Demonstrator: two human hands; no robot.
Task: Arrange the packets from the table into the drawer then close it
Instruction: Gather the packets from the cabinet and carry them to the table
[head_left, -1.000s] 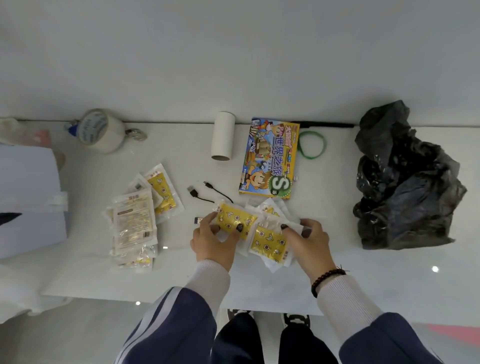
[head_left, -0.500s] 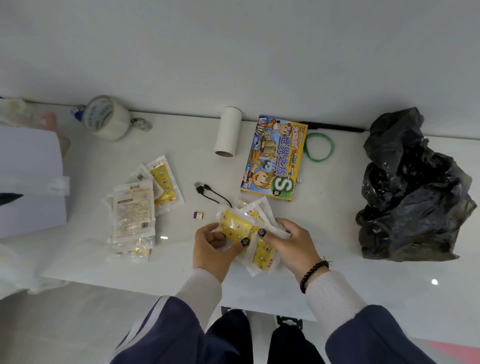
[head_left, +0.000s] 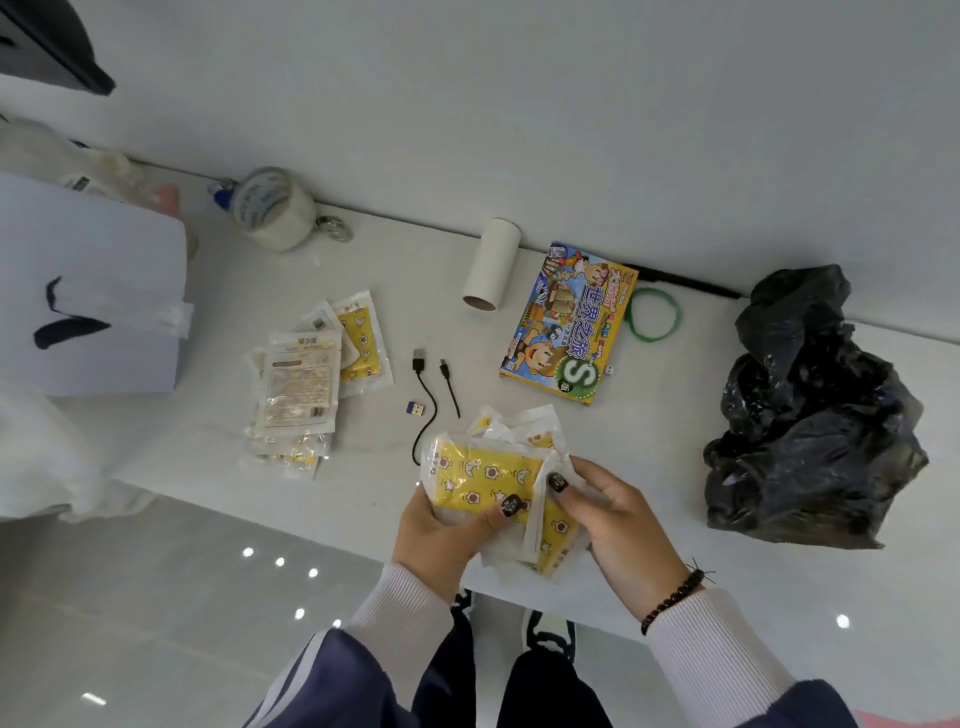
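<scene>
Both hands hold a bunch of yellow-and-white packets (head_left: 480, 475) just above the white table's front edge (head_left: 332, 512). My left hand (head_left: 444, 530) grips the bunch from the left, thumb on the top packet. My right hand (head_left: 615, 519) pinches the packets' right side. A second pile of packets (head_left: 306, 379) lies on the table to the left, some face down. No drawer is in view.
On the table lie a black USB cable (head_left: 426, 410), a small USB dongle (head_left: 414, 408), a cardboard tube (head_left: 492, 265), a colourful game box (head_left: 569, 322), a green band (head_left: 654, 314), a tape roll (head_left: 272, 208) and a black plastic bag (head_left: 810, 415). A white box (head_left: 88, 286) stands at left.
The loose packets were gathered from the table into one bunch and lifted toward me. The camera view shifted, so the table now sits more to the upper left.
</scene>
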